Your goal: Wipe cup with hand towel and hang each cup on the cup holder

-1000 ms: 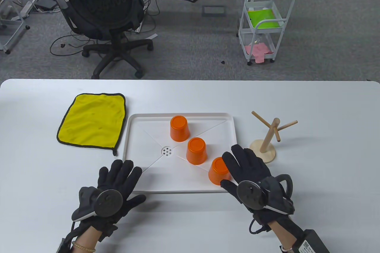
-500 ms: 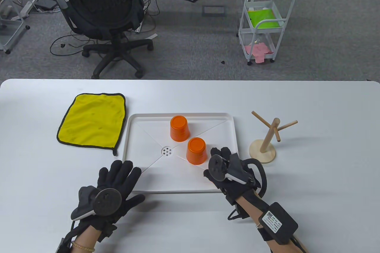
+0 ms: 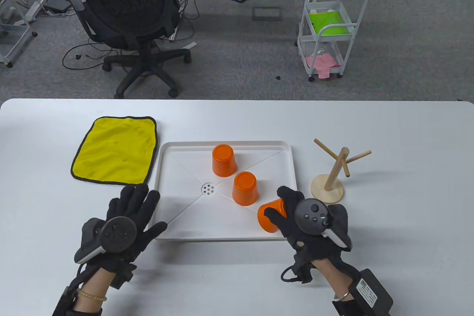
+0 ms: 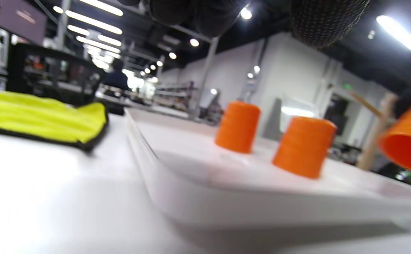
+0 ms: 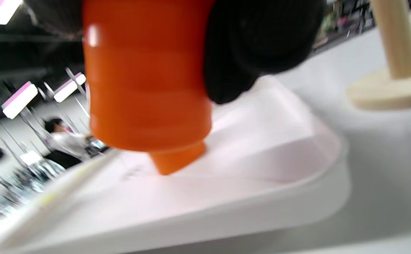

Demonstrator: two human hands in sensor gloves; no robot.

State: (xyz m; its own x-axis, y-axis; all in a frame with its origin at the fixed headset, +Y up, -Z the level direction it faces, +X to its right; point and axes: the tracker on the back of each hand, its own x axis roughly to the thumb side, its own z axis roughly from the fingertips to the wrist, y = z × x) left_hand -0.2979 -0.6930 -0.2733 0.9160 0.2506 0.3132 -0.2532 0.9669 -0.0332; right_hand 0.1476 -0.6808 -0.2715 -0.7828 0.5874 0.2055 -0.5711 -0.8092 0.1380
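Right hand (image 3: 296,216) gripped tilted orange cup (image 3: 269,216) round its wall (looked light, rigid, slick plastic); left hand (image 3: 124,216) lay flat, holding nothing.

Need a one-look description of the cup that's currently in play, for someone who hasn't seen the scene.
Start at the white tray in the middle of the table, with three orange cups. Look to its near right corner, toward the wooden cup holder. The cup in play is the one tipped on its side in the right hand, while the other two cups stand upside down on the tray, untouched.
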